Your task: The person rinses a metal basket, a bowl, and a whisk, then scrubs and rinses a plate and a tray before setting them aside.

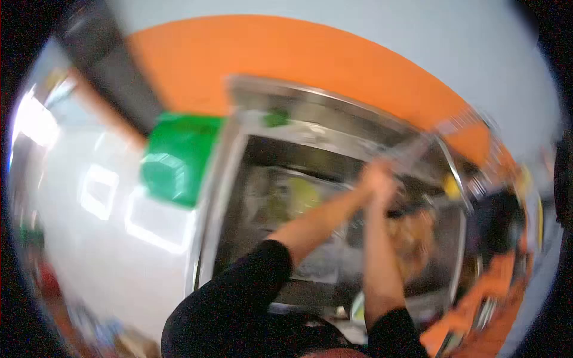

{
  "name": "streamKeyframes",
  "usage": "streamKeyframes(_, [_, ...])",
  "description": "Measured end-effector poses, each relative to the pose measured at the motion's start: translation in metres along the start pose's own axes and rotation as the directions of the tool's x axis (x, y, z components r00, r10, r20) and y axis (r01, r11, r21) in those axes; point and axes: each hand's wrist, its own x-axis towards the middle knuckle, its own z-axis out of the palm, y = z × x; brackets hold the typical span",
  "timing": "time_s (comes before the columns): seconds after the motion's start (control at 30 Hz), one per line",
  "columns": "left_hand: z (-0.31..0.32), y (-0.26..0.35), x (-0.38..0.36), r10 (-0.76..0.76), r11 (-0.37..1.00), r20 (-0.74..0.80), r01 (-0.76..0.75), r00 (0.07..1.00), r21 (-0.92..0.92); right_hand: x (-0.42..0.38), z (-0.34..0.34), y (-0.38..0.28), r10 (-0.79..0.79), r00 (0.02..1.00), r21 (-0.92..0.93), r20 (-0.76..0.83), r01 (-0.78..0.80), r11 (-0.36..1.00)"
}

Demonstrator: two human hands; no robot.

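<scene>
Over a metal sink (334, 152), my left hand (371, 173) and my right hand (389, 190) come together, overlapping each other. Motion blur smears the fingers of both, so I cannot see whether they hold anything. A pale, see-through shape runs up and right from them; its kind is too blurred to tell. Below and left of my hands, a yellow-green thing (303, 196) lies in the sink among whitish, clear-looking material. Under my right forearm is an orange-brown mass (413, 241), also blurred.
A green plastic container (182, 158) stands left of the sink on a shiny white surface (119, 238). On the back ledge lies a small green item (276, 117). A wire rack (468, 122) is at the upper right, before an orange wall band (286, 51).
</scene>
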Motion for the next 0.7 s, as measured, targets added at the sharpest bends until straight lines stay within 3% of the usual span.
streamKeyframes(0.03, [0.027, -0.030, 0.013, -0.018, 0.979, -0.004, 0.018, 1.000, 0.205, -0.003, 0.002, -0.003, -0.109, 0.993, -0.140, 0.036, 0.113, 0.984])
streamKeyframes(0.07, [0.026, -0.027, 0.001, 0.148, 0.972, -0.141, -0.118, 0.979, 0.203, -0.009, 0.003, -0.003, -0.135, 0.989, -0.006, 0.065, 0.135, 0.991])
streamKeyframes(0.1, [0.000, -0.017, 0.004, -0.029, 0.980, 0.206, -0.013, 0.978, 0.201, -0.009, 0.000, 0.001, -0.128, 0.988, 0.248, 0.088, 0.102, 0.963])
streamKeyframes(0.13, [0.013, -0.051, 0.010, 0.244, 0.969, 0.069, -0.246, 0.967, 0.025, -0.005, -0.003, 0.004, -0.118, 0.984, 0.505, 0.132, 0.035, 0.862])
streamKeyframes(0.17, [0.018, -0.070, 0.013, 0.433, 0.895, -0.052, -0.422, 0.900, 0.144, 0.007, -0.011, 0.013, -0.165, 0.965, 0.688, 0.205, -0.021, 0.726])
streamKeyframes(0.2, [0.018, -0.082, 0.015, 0.387, 0.889, 0.077, -0.394, 0.919, 0.233, 0.014, -0.012, 0.021, -0.250, 0.928, 0.761, 0.277, -0.053, 0.647])
streamKeyframes(0.23, [0.015, -0.087, 0.020, 0.326, 0.873, 0.214, -0.380, 0.921, 0.307, 0.035, -0.016, 0.037, -0.496, 0.769, 0.791, 0.404, -0.021, 0.611])
streamKeyframes(0.27, [0.008, -0.083, 0.020, 0.333, 0.869, 0.199, -0.382, 0.922, 0.315, 0.000, -0.002, -0.018, 0.010, 1.000, 0.759, 0.019, -0.021, 0.651])
streamKeyframes(0.3, [0.004, -0.076, 0.012, 0.278, 0.903, 0.117, -0.301, 0.953, 0.308, -0.025, 0.001, -0.054, 0.004, 1.000, 0.758, 0.023, -0.020, 0.652])
streamKeyframes(0.33, [0.002, -0.072, 0.007, 0.217, 0.932, 0.037, -0.218, 0.976, 0.291, -0.044, 0.003, -0.080, 0.015, 0.999, 0.475, -0.039, 0.005, 0.880])
streamKeyframes(0.37, [0.004, -0.073, 0.007, 0.217, 0.932, 0.031, -0.216, 0.976, 0.289, -0.052, 0.001, -0.095, 0.003, 0.995, 0.129, -0.101, 0.010, 0.992])
streamKeyframes(0.4, [0.003, -0.081, 0.005, 0.209, 0.964, -0.049, -0.197, 0.977, 0.178, -0.052, -0.001, -0.099, 0.028, 0.994, 0.006, -0.110, -0.028, 1.000])
streamKeyframes(0.43, [0.000, -0.079, 0.004, 0.187, 0.982, -0.131, -0.180, 0.974, 0.063, -0.048, 0.000, -0.099, 0.023, 0.995, 0.001, -0.101, -0.023, 1.000])
streamKeyframes(0.5, [-0.005, -0.076, 0.006, 0.199, 0.977, -0.131, -0.188, 0.971, 0.096, -0.043, 0.003, -0.096, 0.011, 0.998, 0.395, -0.060, 0.014, 0.919])
streamKeyframes(0.53, [-0.006, -0.075, 0.007, 0.217, 0.971, -0.116, -0.201, 0.969, 0.130, -0.049, 0.003, -0.105, 0.053, 0.999, 0.494, 0.008, -0.050, 0.868])
streamKeyframes(0.67, [-0.001, -0.068, 0.025, 0.128, 0.947, 0.042, -0.135, 0.991, 0.291, -0.046, -0.006, -0.092, 0.019, 1.000, 0.454, -0.019, -0.009, 0.891])
streamKeyframes(0.7, [0.004, -0.063, 0.027, 0.091, 0.927, 0.103, -0.122, 0.990, 0.355, -0.020, -0.021, -0.061, -0.002, 0.972, 0.647, 0.236, -0.155, 0.747])
